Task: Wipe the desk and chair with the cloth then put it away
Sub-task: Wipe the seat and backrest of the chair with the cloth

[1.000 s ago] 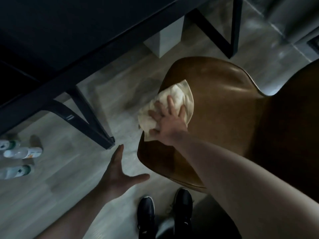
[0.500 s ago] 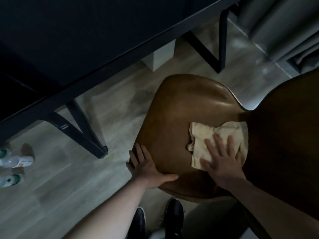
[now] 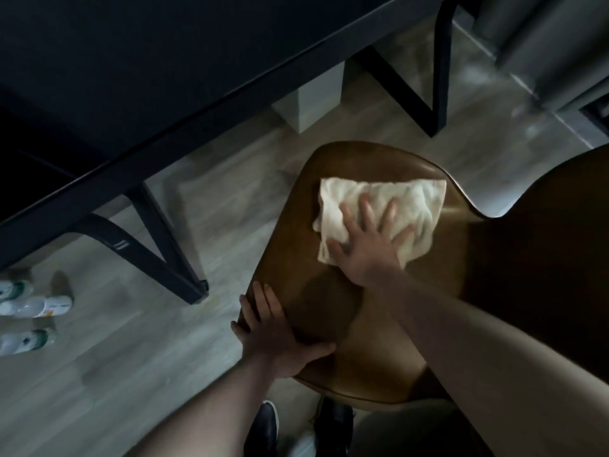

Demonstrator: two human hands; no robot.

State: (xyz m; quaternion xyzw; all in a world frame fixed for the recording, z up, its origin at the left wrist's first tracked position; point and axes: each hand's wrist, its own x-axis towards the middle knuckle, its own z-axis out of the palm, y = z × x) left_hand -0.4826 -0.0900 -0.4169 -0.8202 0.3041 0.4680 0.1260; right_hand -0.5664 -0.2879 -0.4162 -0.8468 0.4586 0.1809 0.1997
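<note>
A cream cloth (image 3: 418,199) lies spread on the far part of the brown chair seat (image 3: 329,291). My right hand (image 3: 369,245) presses flat on the cloth, fingers splayed. My left hand (image 3: 273,338) rests on the seat's near left edge, fingers over the rim and thumb on top. The dark chair back (image 3: 543,258) rises at the right. The black desk (image 3: 131,77) fills the upper left of the view, its top dark and hard to read.
Black desk legs (image 3: 164,255) stand on the wood floor left of the chair, and another leg frame (image 3: 435,94) is behind it. A pale box (image 3: 316,97) sits under the desk. Three bottles (image 3: 29,308) lie at the far left. My shoes (image 3: 267,430) are below.
My right hand slid the cloth from the seat's left edge to the back right, then forward toward the far middle. My left hand came down onto the seat's near left edge and stays there.
</note>
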